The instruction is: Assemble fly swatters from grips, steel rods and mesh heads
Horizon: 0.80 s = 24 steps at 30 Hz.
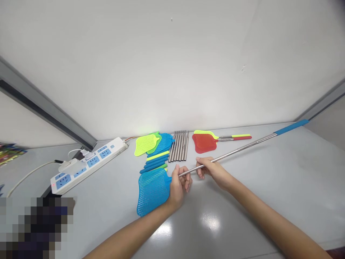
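Note:
A blue fly swatter (pixel 153 190) with a long metal telescopic rod and a blue grip slants across the table, its rod drawn out. My left hand (pixel 179 185) is closed round the rod just beside the swatter's blue mesh head. Farther along the same rod, my right hand (pixel 211 171) pinches it between thumb and fingers. Behind my hands lies a row of metal rods (pixel 179 145). To their left are loose swatter heads, a yellow-green one (pixel 145 144) and a blue one (pixel 163 144), with several coloured grip sleeves (pixel 155 162) in front.
A red swatter (pixel 205 142) and a yellow one (pixel 237 136), both with short rods, lie at the back right. On the left stands a white power strip (pixel 94 163) with a charger (pixel 71 167) and cables. A wall (pixel 172 72) closes off the table's back.

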Each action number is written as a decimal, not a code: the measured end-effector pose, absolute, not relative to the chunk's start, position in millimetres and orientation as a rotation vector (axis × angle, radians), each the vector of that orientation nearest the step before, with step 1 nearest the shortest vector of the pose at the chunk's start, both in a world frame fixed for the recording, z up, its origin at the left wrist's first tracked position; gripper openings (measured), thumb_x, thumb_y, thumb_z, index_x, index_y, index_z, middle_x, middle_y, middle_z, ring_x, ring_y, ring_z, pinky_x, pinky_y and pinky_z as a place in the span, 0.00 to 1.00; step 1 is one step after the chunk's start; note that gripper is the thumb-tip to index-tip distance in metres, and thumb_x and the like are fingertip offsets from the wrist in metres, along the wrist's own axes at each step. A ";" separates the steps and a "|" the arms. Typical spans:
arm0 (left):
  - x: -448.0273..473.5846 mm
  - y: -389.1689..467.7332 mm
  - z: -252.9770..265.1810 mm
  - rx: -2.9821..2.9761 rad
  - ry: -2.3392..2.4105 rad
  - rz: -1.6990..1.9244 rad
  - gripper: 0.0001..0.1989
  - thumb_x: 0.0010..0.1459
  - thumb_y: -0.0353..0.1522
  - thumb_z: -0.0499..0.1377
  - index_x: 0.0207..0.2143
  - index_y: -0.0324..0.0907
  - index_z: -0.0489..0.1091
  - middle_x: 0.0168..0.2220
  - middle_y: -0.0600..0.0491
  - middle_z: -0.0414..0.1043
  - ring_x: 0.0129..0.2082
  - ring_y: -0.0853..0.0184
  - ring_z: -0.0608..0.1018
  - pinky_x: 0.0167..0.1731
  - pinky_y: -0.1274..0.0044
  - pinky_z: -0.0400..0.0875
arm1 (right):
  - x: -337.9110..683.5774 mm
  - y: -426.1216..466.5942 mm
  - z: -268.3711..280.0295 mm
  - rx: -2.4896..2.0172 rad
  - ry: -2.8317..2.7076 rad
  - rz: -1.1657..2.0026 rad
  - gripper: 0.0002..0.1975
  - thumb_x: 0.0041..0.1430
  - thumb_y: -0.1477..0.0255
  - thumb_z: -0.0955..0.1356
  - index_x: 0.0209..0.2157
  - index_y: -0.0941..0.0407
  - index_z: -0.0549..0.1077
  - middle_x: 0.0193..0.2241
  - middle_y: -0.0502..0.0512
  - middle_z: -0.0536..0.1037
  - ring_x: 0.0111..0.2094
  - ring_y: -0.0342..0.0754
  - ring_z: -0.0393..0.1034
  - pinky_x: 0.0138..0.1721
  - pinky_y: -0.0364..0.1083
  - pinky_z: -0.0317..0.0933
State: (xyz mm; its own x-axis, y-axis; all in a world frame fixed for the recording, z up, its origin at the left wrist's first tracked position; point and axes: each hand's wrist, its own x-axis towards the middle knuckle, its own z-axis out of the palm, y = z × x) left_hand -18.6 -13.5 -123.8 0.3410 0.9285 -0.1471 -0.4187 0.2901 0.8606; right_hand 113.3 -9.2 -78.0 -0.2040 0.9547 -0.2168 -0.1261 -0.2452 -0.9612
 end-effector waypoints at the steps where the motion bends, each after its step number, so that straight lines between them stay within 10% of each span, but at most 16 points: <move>1: -18.8 -12.9 -124.4 0.820 0.748 1.031 0.24 0.56 0.45 0.39 0.16 0.41 0.55 0.07 0.60 0.48 0.10 0.74 0.56 0.15 0.80 0.51 | 111.4 -8.6 -82.7 -1.146 -1.086 1.600 0.21 0.53 0.66 0.60 0.12 0.59 0.66 0.11 0.51 0.65 0.15 0.40 0.59 0.21 0.42 0.53; 24: -17.2 -9.0 -123.4 0.839 0.784 0.968 0.23 0.56 0.43 0.41 0.16 0.40 0.59 0.08 0.59 0.52 0.10 0.74 0.57 0.14 0.81 0.50 | 111.0 -12.6 -115.9 -1.033 -0.857 1.620 0.17 0.51 0.66 0.64 0.13 0.59 0.66 0.13 0.48 0.64 0.16 0.40 0.58 0.20 0.42 0.52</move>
